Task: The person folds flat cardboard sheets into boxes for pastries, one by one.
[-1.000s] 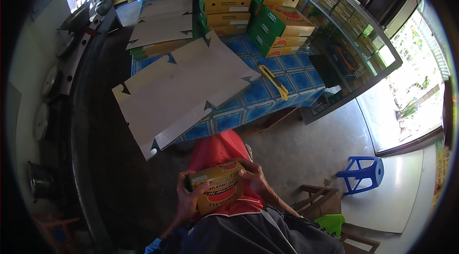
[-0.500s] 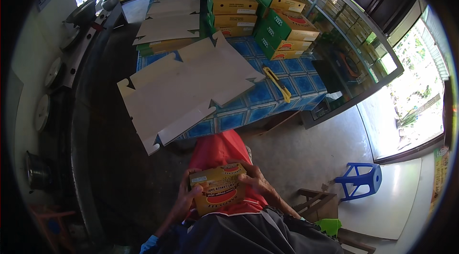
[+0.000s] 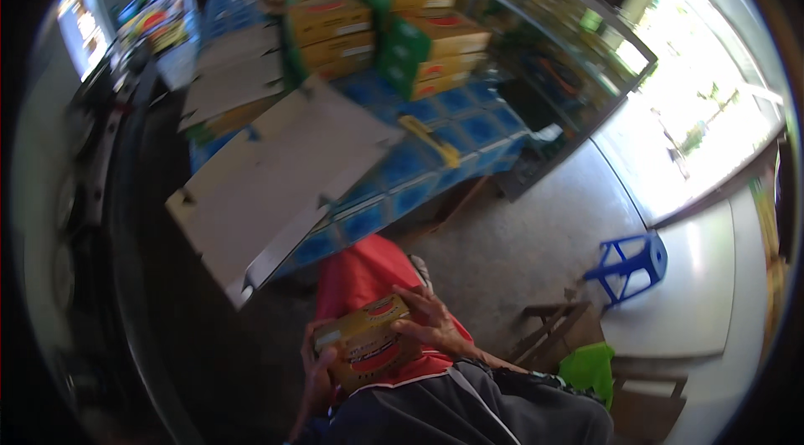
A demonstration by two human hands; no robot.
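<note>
A small yellow and red carton [image 3: 366, 343] sits low in the view, close to my body, above my red-clad lap [image 3: 362, 277]. My left hand [image 3: 316, 372] grips its left edge. My right hand [image 3: 429, 324] lies over its right top corner, fingers spread on the box. Ahead stands a table with a blue tiled cover [image 3: 410, 169], and a large flattened white cardboard sheet [image 3: 276, 173] lies across it.
Stacks of yellow, red and green boxes [image 3: 394, 35] fill the back of the table. A yellow tool [image 3: 429, 140] lies on the blue cover. A blue plastic stool [image 3: 626, 265] and a wooden chair [image 3: 563, 336] with a green cloth [image 3: 591, 366] stand on the right. A glass cabinet [image 3: 553, 60] flanks the table.
The view has swung, so the table now sits more to the left and higher. Both hands stay on the small carton, which has tilted slightly.
</note>
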